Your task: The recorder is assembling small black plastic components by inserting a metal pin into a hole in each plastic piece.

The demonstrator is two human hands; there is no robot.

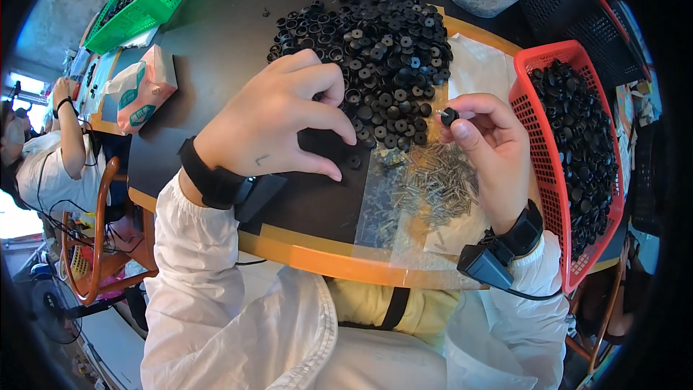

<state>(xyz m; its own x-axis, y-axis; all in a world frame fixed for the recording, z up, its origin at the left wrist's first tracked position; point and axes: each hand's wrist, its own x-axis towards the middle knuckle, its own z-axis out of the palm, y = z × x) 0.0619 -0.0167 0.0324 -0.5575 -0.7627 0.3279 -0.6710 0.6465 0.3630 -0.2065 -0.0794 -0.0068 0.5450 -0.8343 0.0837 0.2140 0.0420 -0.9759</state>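
The dark bench (310, 206) carries work that looks well short of finished. At its right, the red basket (548, 152) is filled with black pieces; these may be completed ones, though whether they bear screws is too small to tell. Toward the middle, a broad heap of loose black caps (393, 50) lies spread out, seemingly most of what is left. The left hand (278, 112) is over the bench just in front of that heap, fingers bent and thumb well apart, with nothing visible in its grasp. The right hand (498, 148) is pinched between thumb and fingers, between the heap and the basket. Nearer the person lies a pile of metal screws (440, 180), plenty apparently unused. Smallest is the single black cap (450, 116) in that pinch, a metal stem protruding, so this piece seems at least partly joined
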